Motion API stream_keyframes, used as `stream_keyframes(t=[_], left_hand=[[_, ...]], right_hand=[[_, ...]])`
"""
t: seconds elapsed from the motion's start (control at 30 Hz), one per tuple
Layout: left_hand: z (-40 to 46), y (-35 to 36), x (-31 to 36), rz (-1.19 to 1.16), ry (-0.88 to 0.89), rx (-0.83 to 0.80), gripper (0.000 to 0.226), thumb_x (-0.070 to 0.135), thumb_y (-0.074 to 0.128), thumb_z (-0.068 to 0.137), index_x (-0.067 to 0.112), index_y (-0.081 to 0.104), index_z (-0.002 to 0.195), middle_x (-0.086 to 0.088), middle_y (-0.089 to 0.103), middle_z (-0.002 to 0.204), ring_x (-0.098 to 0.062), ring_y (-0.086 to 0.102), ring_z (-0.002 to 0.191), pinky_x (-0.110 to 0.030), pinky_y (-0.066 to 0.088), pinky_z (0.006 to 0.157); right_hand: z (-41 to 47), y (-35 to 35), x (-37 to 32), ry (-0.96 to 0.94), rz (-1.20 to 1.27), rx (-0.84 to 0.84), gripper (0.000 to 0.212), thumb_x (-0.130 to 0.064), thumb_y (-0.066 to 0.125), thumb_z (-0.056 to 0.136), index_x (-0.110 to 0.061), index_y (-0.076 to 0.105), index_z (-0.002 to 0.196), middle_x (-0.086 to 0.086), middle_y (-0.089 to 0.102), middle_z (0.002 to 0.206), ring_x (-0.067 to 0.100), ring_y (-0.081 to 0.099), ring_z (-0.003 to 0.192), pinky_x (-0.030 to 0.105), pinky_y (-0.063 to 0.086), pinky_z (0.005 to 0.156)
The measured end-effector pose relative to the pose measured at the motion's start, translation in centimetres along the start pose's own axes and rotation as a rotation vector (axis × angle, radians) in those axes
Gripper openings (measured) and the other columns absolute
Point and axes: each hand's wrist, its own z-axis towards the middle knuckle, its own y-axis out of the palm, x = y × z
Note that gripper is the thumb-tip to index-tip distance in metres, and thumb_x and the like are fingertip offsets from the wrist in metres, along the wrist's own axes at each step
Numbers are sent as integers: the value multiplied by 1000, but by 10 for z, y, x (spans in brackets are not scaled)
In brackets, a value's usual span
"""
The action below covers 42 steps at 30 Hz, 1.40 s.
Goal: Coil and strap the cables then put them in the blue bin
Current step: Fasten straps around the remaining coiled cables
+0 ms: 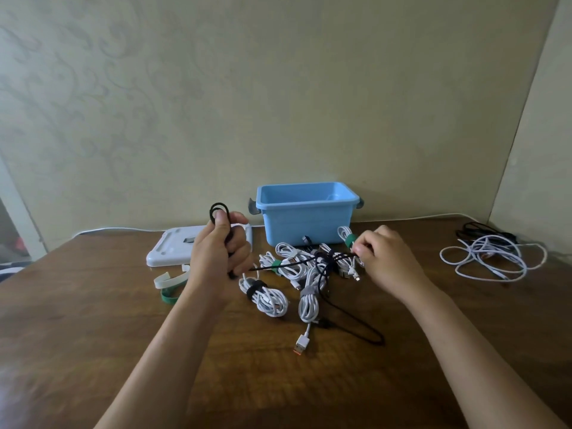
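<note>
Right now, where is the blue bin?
In the head view, the blue bin stands on the wooden table against the far wall, slightly right of centre, behind the strapped white cable bundles and beside the white lid.

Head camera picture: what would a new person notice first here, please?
Probably the blue bin, bright against the wall at the back of the brown table. Next, the two hands in front of it: the left hand grips a coiled black cable, and the right hand pinches its stretched part above a heap of strapped white cables.
</note>
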Motion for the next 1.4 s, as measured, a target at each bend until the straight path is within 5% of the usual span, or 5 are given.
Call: stream_keyframes(t=[0.3, 0.57, 0.9, 1.13, 1.4], left_hand=[[-9, 9, -10, 223, -46, -100, 44, 41, 33, 107, 9, 57, 88, 3, 23, 55, -10, 14, 43, -29, 10, 43], [-17, 17, -18, 436, -62, -190, 48, 46, 32, 105, 12, 43, 74, 1, 27, 56, -12, 20, 45, -30, 16, 44], [-14, 13, -18, 504, 3, -188, 60, 46, 26, 107, 3, 67, 106, -19, 74, 92, -14, 21, 40, -27, 18, 44], [-13, 13, -19, 491, 37, -173, 59, 44, 25, 107, 1, 66, 106, -23, 72, 91, -15, 22, 40, -27, 23, 45], [-14, 20, -25, 717, 2, -155, 55, 41, 29, 108, 4, 67, 96, -14, 75, 83, -12, 33, 36, -24, 27, 39]], right_hand=[[-11, 13, -23, -128, 53, 113, 25, -7, 53, 91, -24, 71, 96, -7, 51, 99, 16, 51, 102, 30, 40, 87], [-28, 27, -60, -309, -90, -135, 74, -90, 19, 81, -43, 74, 95, -27, 51, 142, 6, 20, 149, 49, -15, 121], [-17, 17, -37, -275, 19, -216, 28, -61, 61, 90, -36, 69, 81, -24, 64, 125, -1, 16, 152, 27, -34, 109], [-12, 4, -28, -224, 246, -131, 23, -47, 63, 96, -37, 72, 115, -19, 66, 118, -2, 58, 112, 28, 47, 97], [-8, 3, -20, -120, 278, -230, 15, -33, 62, 100, -41, 73, 106, -21, 70, 108, -6, 62, 98, 25, 49, 77]])
